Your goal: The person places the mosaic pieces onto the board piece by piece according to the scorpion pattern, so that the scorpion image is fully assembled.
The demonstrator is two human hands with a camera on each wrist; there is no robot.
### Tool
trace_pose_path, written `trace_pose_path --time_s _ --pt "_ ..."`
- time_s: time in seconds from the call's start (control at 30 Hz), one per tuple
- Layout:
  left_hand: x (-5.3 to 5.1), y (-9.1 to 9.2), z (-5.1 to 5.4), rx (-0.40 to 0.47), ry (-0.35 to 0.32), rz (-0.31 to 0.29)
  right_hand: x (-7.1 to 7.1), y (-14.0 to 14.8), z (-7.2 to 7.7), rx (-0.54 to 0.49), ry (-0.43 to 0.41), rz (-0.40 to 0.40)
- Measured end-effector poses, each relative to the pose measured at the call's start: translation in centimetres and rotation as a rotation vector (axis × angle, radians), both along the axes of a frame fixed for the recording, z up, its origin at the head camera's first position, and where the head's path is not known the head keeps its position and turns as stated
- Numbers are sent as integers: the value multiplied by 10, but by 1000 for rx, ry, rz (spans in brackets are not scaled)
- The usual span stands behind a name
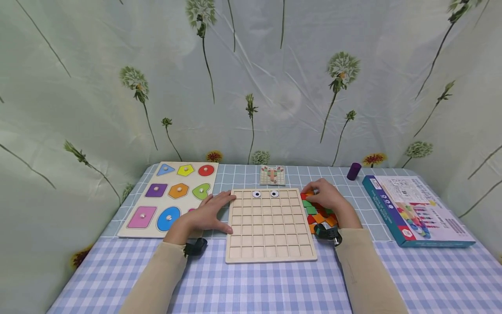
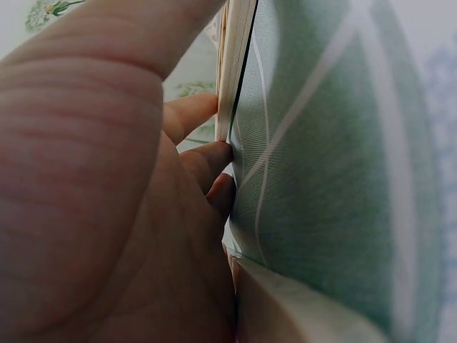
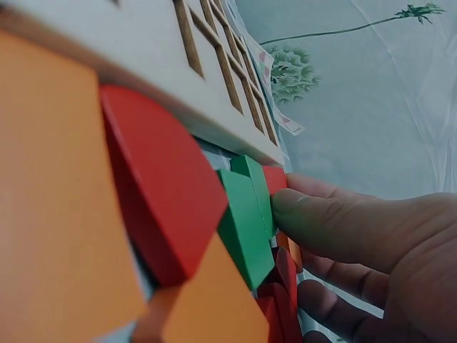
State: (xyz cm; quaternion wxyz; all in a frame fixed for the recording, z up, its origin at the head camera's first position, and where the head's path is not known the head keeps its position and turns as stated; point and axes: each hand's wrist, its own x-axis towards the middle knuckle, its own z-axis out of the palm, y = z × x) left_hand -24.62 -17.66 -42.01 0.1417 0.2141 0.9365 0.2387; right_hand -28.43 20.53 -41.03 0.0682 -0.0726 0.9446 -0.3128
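Note:
A square wooden grid board [image 1: 270, 229] lies flat in the middle of the table, with two round eye pieces [image 1: 265, 194] in its top row. My left hand [image 1: 208, 213] rests at the board's left edge, fingers and thumb spread against its side. Right of the board lies a pile of coloured wooden pieces [image 1: 319, 218] in red, green and orange. Over the pile's far end is my right hand [image 1: 325, 196], thumb and index finger pinching a small red piece [image 3: 274, 177]. A green piece [image 3: 246, 225] and a rounded red piece [image 3: 168, 179] lie nearer the wrist camera.
A knobbed shape puzzle [image 1: 157, 198] lies on the left. A small pattern card [image 1: 272, 175] is behind the board. Toward the back right stands a purple cylinder [image 1: 354, 171], and a boxed game [image 1: 423, 211] lies at the right. Checked cloth [image 1: 259, 288] covers the near side.

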Motion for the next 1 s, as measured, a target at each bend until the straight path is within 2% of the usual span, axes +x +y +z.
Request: trace_pose_path --time_s 0.27,0.53,0.8,1.0 --pt "1 0 -2 12 -1 -2 -3 0 -3 -16 1 -1" --pt "0 -1 -3 0 8 -16 -3 -2 -5 -45 41 19" --pt "-3 -1 -5 1 8 -12 -2 -8 1 -120 46 4" --pt "-2 -1 -2 6 9 -13 -2 -16 4 -159 97 6"
